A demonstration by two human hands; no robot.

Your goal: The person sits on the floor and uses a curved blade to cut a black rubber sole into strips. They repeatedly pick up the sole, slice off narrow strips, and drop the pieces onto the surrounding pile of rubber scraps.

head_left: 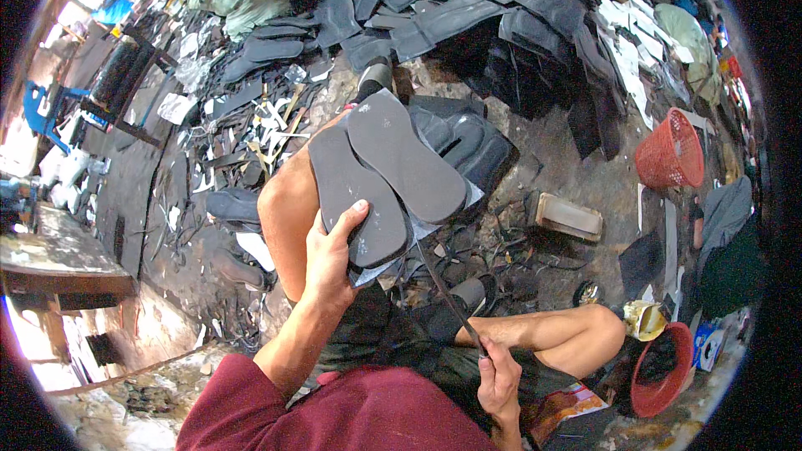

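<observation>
Two dark grey shoe soles (355, 188) lie side by side on a pale sheet whose edges show around them. My left hand (327, 255) grips the near left end of this stack, thumb pressed on top of one sole and fingers hidden underneath. In my right hand (499, 380) is a long, thin, dark blade (447, 292), with the fingers closed around its lower part. Its tip reaches up to the near edge of the sheet, between the soles; whether it touches cannot be told. The stack is above my bent left knee (284, 209).
Black moulded sheets (468, 12) are piled at the far side. Scraps and pale offcuts (271, 129) litter the floor to the left. A beige block (568, 217) and a red basket (671, 150) are on the right, with a red bowl (662, 372) nearer. A wooden bench (63, 255) stands left.
</observation>
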